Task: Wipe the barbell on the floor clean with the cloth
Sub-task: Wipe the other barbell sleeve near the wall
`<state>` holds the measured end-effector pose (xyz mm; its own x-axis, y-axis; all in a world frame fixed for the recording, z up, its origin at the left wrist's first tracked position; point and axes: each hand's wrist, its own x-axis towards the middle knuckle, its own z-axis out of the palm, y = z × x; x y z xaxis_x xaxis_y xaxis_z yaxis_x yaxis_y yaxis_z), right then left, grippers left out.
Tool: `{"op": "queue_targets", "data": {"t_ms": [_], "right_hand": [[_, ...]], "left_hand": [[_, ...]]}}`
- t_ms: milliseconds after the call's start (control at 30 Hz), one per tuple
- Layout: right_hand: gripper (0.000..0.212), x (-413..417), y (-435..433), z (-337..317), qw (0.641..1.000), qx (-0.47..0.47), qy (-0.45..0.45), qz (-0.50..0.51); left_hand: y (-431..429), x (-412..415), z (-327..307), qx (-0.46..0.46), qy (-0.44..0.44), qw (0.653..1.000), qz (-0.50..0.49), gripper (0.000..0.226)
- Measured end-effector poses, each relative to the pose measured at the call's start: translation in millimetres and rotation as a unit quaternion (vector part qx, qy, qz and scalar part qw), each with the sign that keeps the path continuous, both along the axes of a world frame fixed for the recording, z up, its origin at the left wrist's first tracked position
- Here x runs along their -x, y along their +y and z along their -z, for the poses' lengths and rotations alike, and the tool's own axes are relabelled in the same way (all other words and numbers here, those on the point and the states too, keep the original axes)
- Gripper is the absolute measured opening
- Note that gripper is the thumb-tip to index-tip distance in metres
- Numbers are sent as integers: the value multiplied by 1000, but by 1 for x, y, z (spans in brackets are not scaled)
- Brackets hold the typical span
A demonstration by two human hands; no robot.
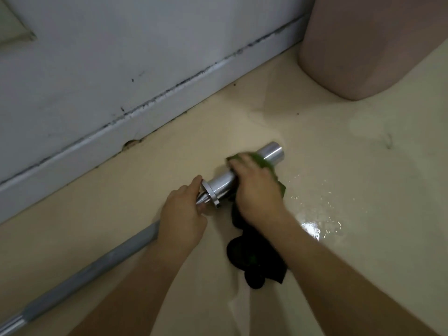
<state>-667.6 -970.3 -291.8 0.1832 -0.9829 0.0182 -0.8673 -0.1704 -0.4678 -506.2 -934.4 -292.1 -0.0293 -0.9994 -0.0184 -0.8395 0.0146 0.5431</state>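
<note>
A silver barbell (272, 152) lies on the beige floor, running from the bottom left up to its thick sleeve end near the middle. My left hand (181, 214) grips the thin shaft just behind the round collar (211, 194). My right hand (257, 190) presses a dark green cloth (257, 260) around the middle of the sleeve. The cloth's loose end hangs down and bunches on the floor under my right forearm. The part of the sleeve under the cloth is hidden.
A grey wall with a scuffed skirting board (116, 134) runs diagonally just beyond the bar. A pink rounded container (363, 44) stands at the top right. The floor (312, 229) to the right of the cloth is wet and shiny.
</note>
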Motion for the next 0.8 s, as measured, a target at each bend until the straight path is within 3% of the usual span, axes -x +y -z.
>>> {"op": "queue_targets", "data": {"t_ms": [100,200,300,433,500,567,633,700,800], "right_hand": [[76,1,28,4,992,-12,-4,-124],[80,40,-15,0,999,-4,-31,15],[85,25,-29,-2,991,-33,-37,128],[87,-15,2,10,1000,-14,-14,-14],[86,1,-8,12,999,12,13,-47],[87,21,-32,9,999,18,7,28],[89,24,-49,5,993,-7,-20,118],[91,3,-47,3,986,-27,-29,163],[86,-44,-10,14,996,-10,-40,77]], "left_hand": [[-5,-4,-1,-8,0,1000,13,67],[-14,-9,-6,-32,32,999,9,54],[-30,-15,-6,-95,31,995,8,36],[-48,-29,2,-146,53,988,17,26],[-49,-31,2,-116,53,992,-6,31],[-41,-28,-5,-44,30,998,-45,46],[-28,-27,-9,39,-38,998,-23,45],[-20,-27,-7,65,-111,991,23,42],[-27,-32,-5,57,-147,987,18,40]]}}
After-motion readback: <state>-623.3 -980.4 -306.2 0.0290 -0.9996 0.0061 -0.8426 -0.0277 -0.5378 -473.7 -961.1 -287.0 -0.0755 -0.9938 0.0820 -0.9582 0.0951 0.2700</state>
